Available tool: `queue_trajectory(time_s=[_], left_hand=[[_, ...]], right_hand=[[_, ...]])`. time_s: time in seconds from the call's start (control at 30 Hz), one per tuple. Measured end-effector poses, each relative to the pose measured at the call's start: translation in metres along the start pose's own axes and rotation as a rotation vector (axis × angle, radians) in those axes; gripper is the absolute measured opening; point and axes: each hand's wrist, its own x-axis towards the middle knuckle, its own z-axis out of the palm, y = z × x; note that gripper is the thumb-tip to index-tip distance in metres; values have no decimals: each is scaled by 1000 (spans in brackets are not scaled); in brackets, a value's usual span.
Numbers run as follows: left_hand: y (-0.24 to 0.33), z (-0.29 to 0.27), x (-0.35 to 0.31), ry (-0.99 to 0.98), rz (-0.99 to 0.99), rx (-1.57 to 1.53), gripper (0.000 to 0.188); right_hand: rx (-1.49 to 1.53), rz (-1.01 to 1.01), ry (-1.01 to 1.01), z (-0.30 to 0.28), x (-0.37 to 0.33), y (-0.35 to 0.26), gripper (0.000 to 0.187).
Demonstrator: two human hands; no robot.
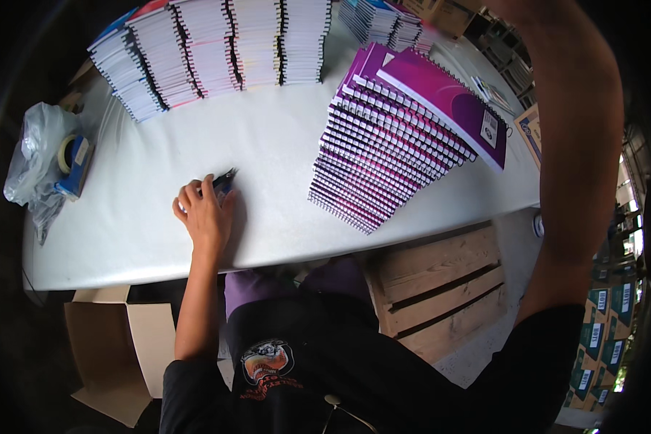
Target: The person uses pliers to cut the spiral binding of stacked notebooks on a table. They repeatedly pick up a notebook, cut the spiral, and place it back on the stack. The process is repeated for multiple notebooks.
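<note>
My left hand [207, 215] rests on the white-covered table [267, 217]. Its fingers curl round a small dark object [226, 178], whose kind I cannot make out; a black tip pokes out past the fingertips. To the right of it stands a tall, slanting stack of purple spiral notebooks [383, 141]. One purple notebook [448, 101] lies askew on top. My right forearm [580, 145] rises along the right side, past the stack, and the hand at its end is cut off by the top edge.
Several tall stacks of spiral notebooks [224, 50] line the table's far side. At the left lie a clear plastic bag [36, 155] and a tape roll in a blue holder [78, 170]. Below are an open cardboard box [148, 340] and a wooden pallet [441, 271]. Boxes [602, 340] are stacked right.
</note>
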Motion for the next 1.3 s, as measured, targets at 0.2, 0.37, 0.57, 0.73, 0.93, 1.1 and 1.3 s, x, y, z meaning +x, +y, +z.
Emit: queue_trajectory(time_s=[0.2,0.37,0.57,0.73,0.93,1.1,1.3], left_hand=[[31,-37,-15,-345,-416,-1881,50],[18,-17,-48,-452,-682,-2342,46],[-32,-44,-18,-75,-1061,-2349,35],[-99,-198,151,349,-136,-2250,52],[-98,-210,189,457,65,-1892,81],[-22,-56,78,-118,-415,-1465,52],[36,30,-15,-277,-347,-1268,44]], right_hand=[[-246,-14,189,127,-40,86,20],[-416,177,159,234,-56,158,21],[-410,-23,396,260,-78,183,21],[11,-64,266,225,-118,144,19],[779,-404,-150,198,-153,65,21],[847,-475,-78,194,-163,42,17],[380,-287,42,194,-208,54,35]])
